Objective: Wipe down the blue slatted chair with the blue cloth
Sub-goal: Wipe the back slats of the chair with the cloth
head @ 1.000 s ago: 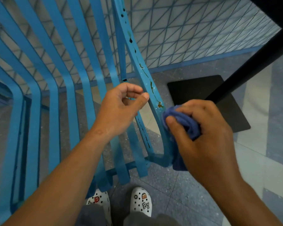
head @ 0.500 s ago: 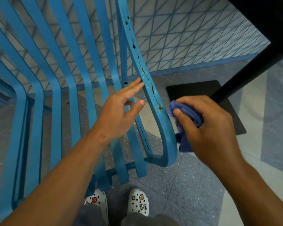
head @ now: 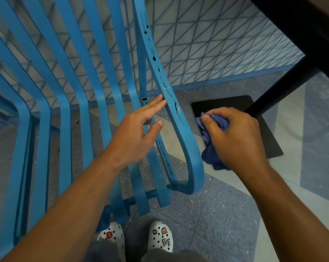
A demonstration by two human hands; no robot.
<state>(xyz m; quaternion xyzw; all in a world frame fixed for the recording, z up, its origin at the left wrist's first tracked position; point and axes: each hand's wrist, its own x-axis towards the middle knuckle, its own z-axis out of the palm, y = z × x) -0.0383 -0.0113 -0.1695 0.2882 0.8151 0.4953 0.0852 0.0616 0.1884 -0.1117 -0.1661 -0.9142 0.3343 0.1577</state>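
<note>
Head view looks down on the blue slatted chair [head: 69, 114], which fills the left and centre, its rightmost looped slat [head: 180, 129] streaked with dark stains. Left hand [head: 135, 133] is spread wide, fingertips [head: 160, 100] touching that slat's left edge. Right hand [head: 233, 137] is closed around the bunched blue cloth [head: 207, 146], just right of the slat. White clogs [head: 160, 237] stand on the speckled floor [head: 216, 214] near the bottom.
</note>
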